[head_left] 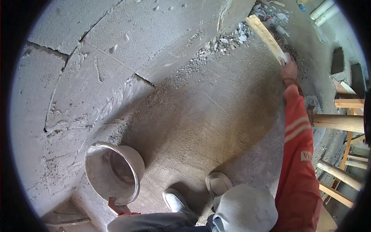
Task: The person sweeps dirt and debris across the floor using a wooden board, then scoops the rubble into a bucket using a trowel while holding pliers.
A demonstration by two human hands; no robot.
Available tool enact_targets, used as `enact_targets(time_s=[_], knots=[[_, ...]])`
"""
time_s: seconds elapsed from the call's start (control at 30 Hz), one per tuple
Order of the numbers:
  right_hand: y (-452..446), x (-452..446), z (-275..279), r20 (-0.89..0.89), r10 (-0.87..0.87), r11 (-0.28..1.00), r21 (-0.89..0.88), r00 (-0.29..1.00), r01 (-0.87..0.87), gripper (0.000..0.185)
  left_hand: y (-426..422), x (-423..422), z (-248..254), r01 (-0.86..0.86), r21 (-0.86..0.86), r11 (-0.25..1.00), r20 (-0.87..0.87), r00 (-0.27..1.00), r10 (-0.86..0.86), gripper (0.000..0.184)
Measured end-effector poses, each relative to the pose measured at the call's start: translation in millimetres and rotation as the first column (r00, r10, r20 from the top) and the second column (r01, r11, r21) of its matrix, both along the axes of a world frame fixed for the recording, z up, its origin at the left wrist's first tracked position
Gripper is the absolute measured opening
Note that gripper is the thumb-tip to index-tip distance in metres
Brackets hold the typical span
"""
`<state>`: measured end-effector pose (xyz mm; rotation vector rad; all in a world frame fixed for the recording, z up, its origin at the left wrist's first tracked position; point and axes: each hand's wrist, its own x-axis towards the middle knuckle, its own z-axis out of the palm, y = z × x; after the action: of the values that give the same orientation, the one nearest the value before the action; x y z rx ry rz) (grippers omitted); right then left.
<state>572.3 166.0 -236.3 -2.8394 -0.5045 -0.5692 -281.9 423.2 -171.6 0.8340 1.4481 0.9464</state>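
Fingers of my left hand (119,208) are closed on the near rim of a grey, dirt-stained bucket (133,156), low at the left. Its mouth is tilted to the left, and the visible inside shows no contents. At the upper right, my right hand (289,70) is wrapped around the lower end of a pale wooden board (266,38). The board's far end points up and left, over the rubble along the wall. A red sleeve covers my outstretched right arm. Part of my left hand is cut off from sight behind the bucket rim and my clothing.
A grey block wall (108,58) with open joints runs along the left. Broken rubble (232,40) lies at its foot. Round timber (338,122), planks (336,193) and grey blocks (337,61) occupy the right side. My shoes (174,200) stand on the dusty floor (193,127).
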Motion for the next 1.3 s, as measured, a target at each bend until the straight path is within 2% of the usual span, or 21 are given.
enact_targets(time_s=[0.03, 0.1, 0.17, 0.23, 0.27, 0.33, 0.37, 0.43, 0.5, 0.63, 0.7, 0.77, 0.8, 0.87, 0.93, 1.03, 1.1, 1.17, 1.23, 1.27, 1.3], knots=[[1, -16, 6, -0.058, 0.105, 0.994, 0.023, 0.993, -0.103, 0.035, -3, 0, -1, 0.025, 0.036, 0.999, 0.011, 1.0, -0.025, 0.038], [-3, -49, 7, -0.16, 0.312, 0.947, 0.132, 0.937, -0.293, 0.037, -7, 31, 4, -0.259, 0.125, 0.958, -0.083, 0.959, 0.27, 0.032], [7, -91, 13, -0.198, 0.526, 0.83, 0.332, 0.827, -0.449, 0.038, 3, 19, -5, -0.29, 0.104, 0.951, -0.082, 0.951, 0.299, 0.034], [15, -109, -4, -0.257, 0.562, 0.819, 0.303, 0.786, -0.487, 0.039, 9, 14, -11, -0.316, 0.07, 0.946, -0.059, 0.945, 0.321, 0.038], [19, -114, -10, -0.255, 0.559, 0.822, 0.3, 0.789, -0.485, 0.039, 12, 6, -18, -0.313, 0.068, 0.947, -0.056, 0.947, 0.316, 0.038], [30, -120, -16, -0.279, 0.403, 0.9, -0.052, 0.872, -0.433, 0.039, 23, -17, -31, -0.258, -0.07, 0.964, 0.012, 0.966, 0.259, 0.042], [30, -107, -28, -0.274, 0.405, 0.9, -0.046, 0.872, -0.433, 0.039, 26, -29, -34, -0.231, -0.132, 0.964, 0.051, 0.97, 0.239, 0.044], [20, -69, -52, -0.267, 0.418, 0.9, -0.01, 0.868, -0.436, 0.04, 18, 2, -18, -0.262, -0.082, 0.962, 0.02, 0.964, 0.264, 0.044], [16, -61, -33, -0.306, 0.187, 0.973, -0.07, 0.934, -0.218, 0.043, 2, 28, -8, -0.3, -0.035, 0.953, -0.008, 0.954, 0.3, 0.045], [18, -58, -2, -0.21, 0.09, 0.996, -0.002, 0.974, -0.092, 0.044, -20, 45, -2, -0.342, 0.035, 0.939, -0.026, 0.939, 0.342, 0.044], [31, -89, 17, -0.214, -0.09, 0.973, -0.227, 0.973, 0.04, 0.042, -22, 54, 3, -0.317, 0.043, 0.948, 0.004, 0.948, 0.317, 0.041], [42, -150, 49, -0.278, -0.007, 0.984, -0.174, 0.961, -0.043, 0.04, -22, 49, 1, -0.335, -0.005, 0.942, -0.015, 0.942, 0.335, 0.037], [48, -182, 63, -0.316, 0.018, 0.978, -0.189, 0.949, -0.082, 0.04, -22, 46, -4, -0.295, 0.085, 0.952, 0.009, 0.955, 0.295, 0.034], [52, -227, 67, -0.503, 0.15, 0.979, -0.045, 0.851, -0.199, 0.041, -13, 47, -4, -0.346, 0.054, 0.937, 0.005, 0.938, 0.346, 0.027], [53, -256, 17, -0.275, 0.542, 0.825, 0.354, 0.794, -0.44, 0.043, -9, 36, -9, -0.363, 0.033, 0.931, -0.025, 0.931, 0.364, 0.025], [68, -277, -9, -0.352, 0.5, 0.865, 0.255, 0.791, -0.433, 0.044, -4, 35, -10, -0.347, -0.011, 0.938, -0.046, 0.937, 0.346, 0.022], [76, -253, -38, -0.442, 0.285, 0.955, 0.062, 0.85, -0.289, 0.043, -4, 37, -6, -0.345, -0.024, 0.938, -0.022, 0.939, 0.344, 0.021], [53, -224, -52, -0.425, 0.235, 0.972, 0.081, 0.874, -0.221, 0.043, -11, 44, -5, -0.348, 0.017, 0.937, -0.011, 0.937, 0.348, 0.019], [30, -216, -53, -0.185, 0.266, 0.95, 0.215, 0.946, -0.226, 0.044, -16, 44, -6, -0.365, 0.033, 0.93, 0.003, 0.931, 0.365, 0.018], [31, -223, -46, -0.179, 0.275, 0.948, 0.213, 0.945, -0.236, 0.044, -18, 42, -9, -0.348, 0.04, 0.937, -0.012, 0.937, 0.349, 0.019], [35, -235, -32, -0.122, 0.382, 0.889, 0.319, 0.916, -0.328, 0.044, -20, 41, -11, -0.328, 0.044, 0.944, -0.03, 0.944, 0.33, 0.021]])
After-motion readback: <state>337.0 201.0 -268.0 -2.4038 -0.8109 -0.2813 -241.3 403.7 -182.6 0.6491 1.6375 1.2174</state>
